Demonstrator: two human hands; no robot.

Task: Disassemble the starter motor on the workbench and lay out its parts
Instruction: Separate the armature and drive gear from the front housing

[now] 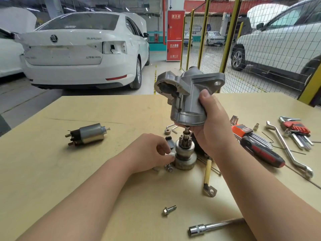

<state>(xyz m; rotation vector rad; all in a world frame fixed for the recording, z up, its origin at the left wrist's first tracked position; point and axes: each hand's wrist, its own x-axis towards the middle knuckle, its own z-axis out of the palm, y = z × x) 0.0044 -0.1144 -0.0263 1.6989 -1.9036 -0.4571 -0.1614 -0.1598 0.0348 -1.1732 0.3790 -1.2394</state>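
Our right hand [214,124] grips the aluminium nose housing [186,96] of the starter motor. The thumb lies across its side and the fingers curl under its round open end, holding it in the air over the middle of the workbench [86,171].

Directly beneath stands the drive assembly [185,158], upright on the board. Its toothed pinion and shaft tip point up at the housing's mouth, with a gap between them. Our left hand [151,150] has its fingers curled, pinching a small white piece [171,154] against the assembly's left side (what that piece is, we cannot tell).

A black part [170,142] shows just behind those fingers, with a small gear [167,131] beyond it. A flanged bolt [169,168] lies at the assembly's foot. Just to its right, a yellow-sleeved cable [208,174] with a ring terminal runs toward the near edge.

The solenoid [88,133] lies on its side toward the left edge, well apart, terminals pointing left. Nearer the front edge we see a second bolt [169,209] and a socket bar [208,227] passing under our right forearm.

Toward the right edge lie a red-and-black screwdriver [264,152], an orange hex key set [243,131], an offset ring spanner [288,148] and a red hex key set [297,128]. Beyond the far edge stand a white car [78,49] and a yellow mesh fence [231,32].
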